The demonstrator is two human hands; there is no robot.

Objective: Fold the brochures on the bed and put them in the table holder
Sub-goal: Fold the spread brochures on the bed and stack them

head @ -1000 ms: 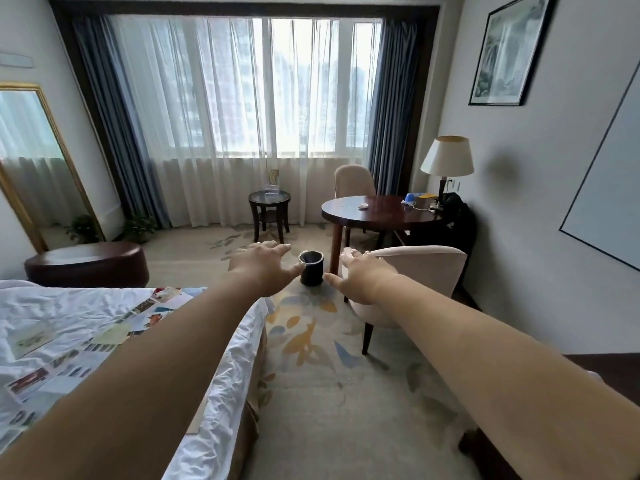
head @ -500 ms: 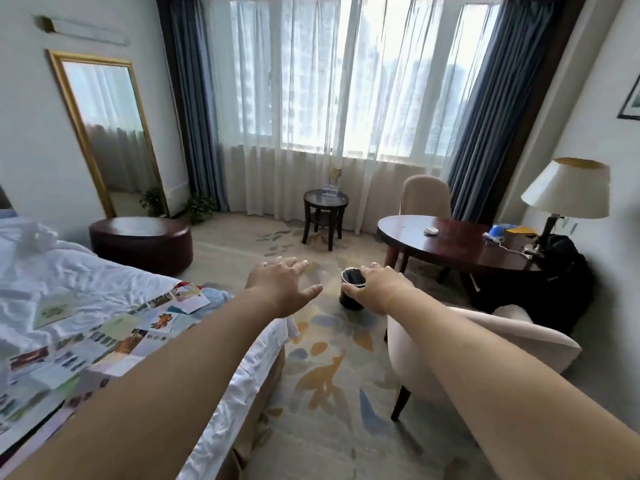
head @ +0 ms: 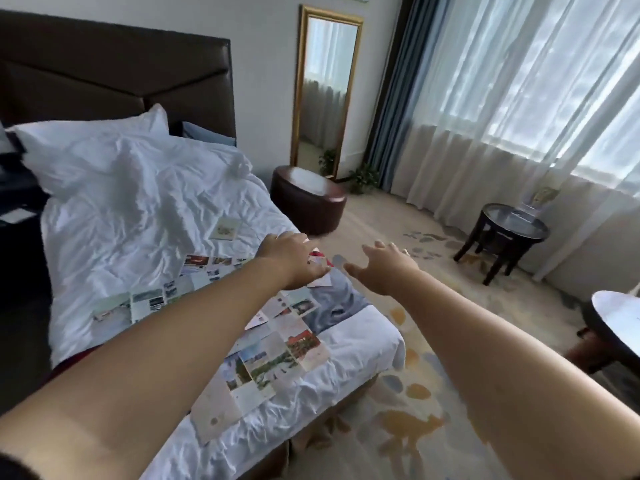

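Stretching out from the lower edge of the view, both bare forearms were held over the foot end of the bed (head: 138, 209). The left hand (head: 294, 258) was above a red-and-white brochure (head: 320, 270) at the mattress edge, fingers straight and close together, thumb out to the side. Whether it touched the paper could not be determined. The right hand (head: 384, 268) was just beside it, beyond the bed corner and over the patterned carpet (head: 415, 410), fingers loosely spread and holding nothing.

The unfolded brochures (head: 277, 362) lay flat in an overlapping band across the rumpled white sheet, from mid-bed to the near corner. One small leaflet (head: 225, 228) lay apart, nearer the pillow (head: 97, 140).

Also noted were a gold-framed mirror (head: 325, 88) against the wall, a dark round ottoman (head: 308, 199) below it, and a small round side table (head: 512, 226) by the sheer curtains (head: 519, 116). An upright item (head: 543, 197) on that table was too blurred to identify.
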